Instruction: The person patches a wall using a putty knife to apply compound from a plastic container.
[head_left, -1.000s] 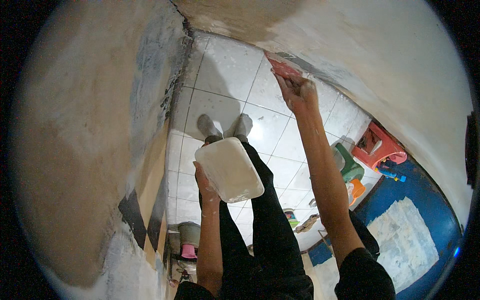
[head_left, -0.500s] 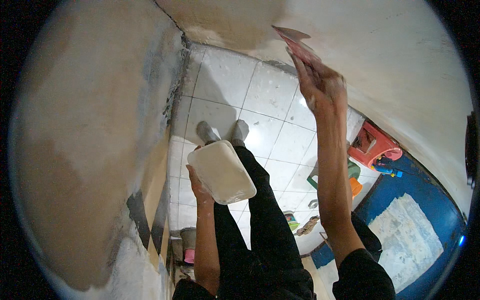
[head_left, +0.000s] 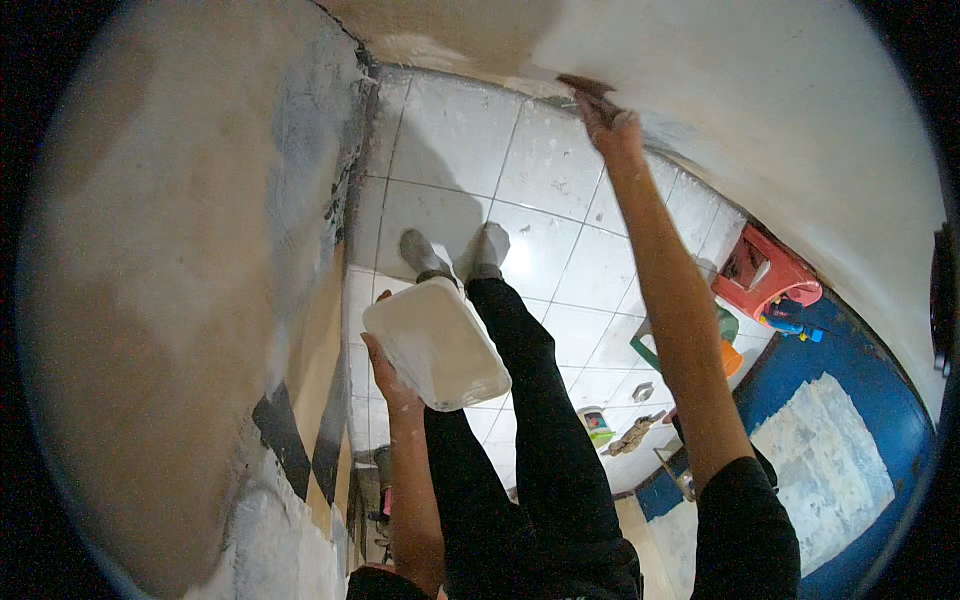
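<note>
Both hands are occupied; the left hand (head_left: 392, 375) grasps a pale rectangular tub (head_left: 488, 352) from its left side and partly from beneath, digits showing along the left edge and the rest hidden under it; the right hand (head_left: 612, 132), its arm stretched well forward, has its fingers closed on a thin, dark reddish flat tool (head_left: 588, 86); the tool lies at the foot of the pale wall (head_left: 780, 130) ahead and to the right, though whether its edge touches the surface I cannot tell.

The tub is held above the legs, in dark trousers (head_left: 560, 440), with whitish smears toward its near edge; to the left stands another wall (head_left: 150, 250), patchy in beige, grey and white; below, feet in grey socks (head_left: 490, 245) stand a little apart on white floor tiles (head_left: 550, 165).

Beyond the right forearm, a brownish cloth (head_left: 632, 435) lies on the floor; farther right are an orange item (head_left: 732, 360), partly hidden by the arm, and a red plastic stool (head_left: 770, 275) with a blue bottle (head_left: 795, 328) just beside it; near these spreads a blue panel (head_left: 850, 365) bearing a rough whitish patch (head_left: 830, 470).
</note>
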